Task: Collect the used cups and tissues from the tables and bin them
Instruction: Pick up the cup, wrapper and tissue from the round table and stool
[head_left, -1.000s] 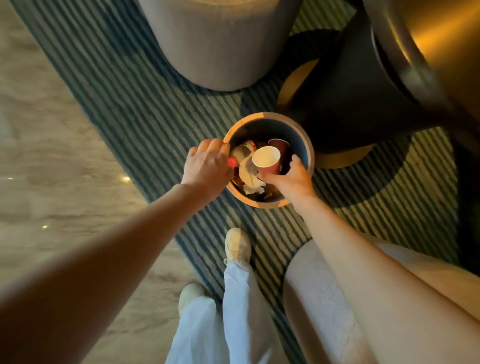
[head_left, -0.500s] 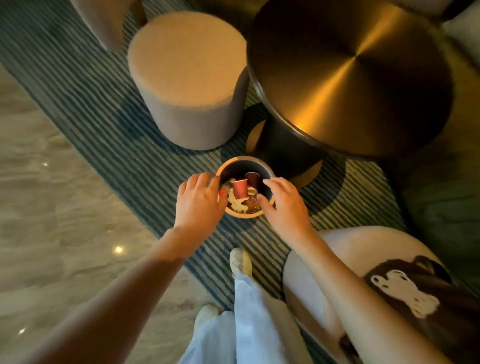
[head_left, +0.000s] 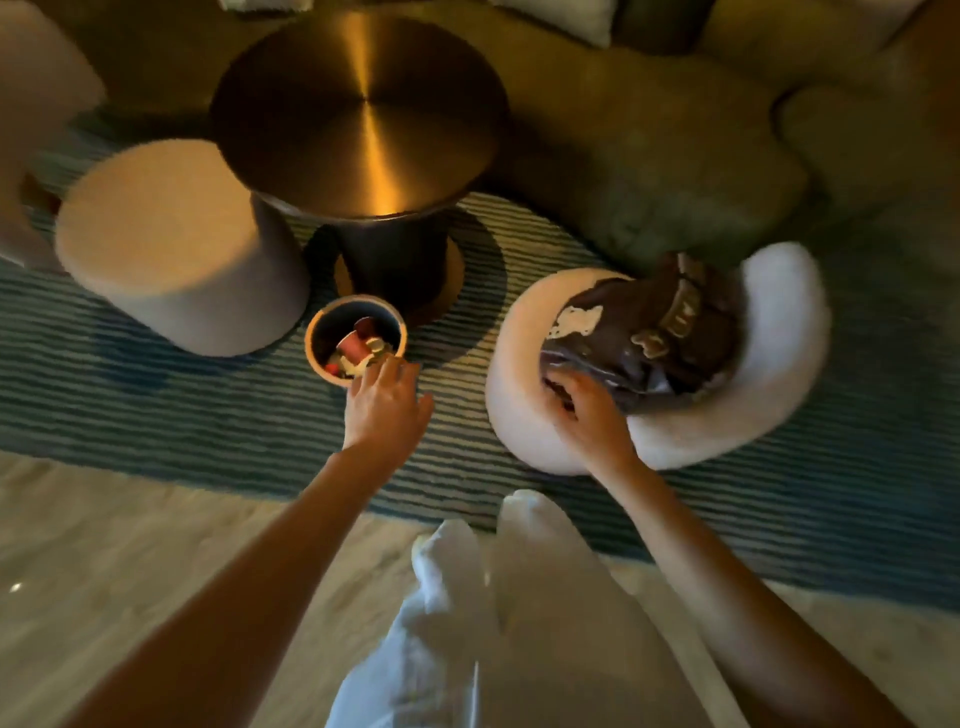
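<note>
Red paper cups (head_left: 354, 344) and crumpled tissues lay binned in the small round bin (head_left: 313, 347), the loosely spread left hand (head_left: 385, 406) at its five-o'clock rim, the right hand (head_left: 586, 415) seemingly gripping the dark bag (head_left: 649, 343), so remaining tables came next.

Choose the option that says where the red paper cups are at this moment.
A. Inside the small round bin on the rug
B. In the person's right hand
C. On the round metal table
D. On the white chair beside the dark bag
A: the red cups lie with crumpled tissues inside the small round bin on the striped rug, beside the table's base; the left hand is at the bin's near rim.
</note>
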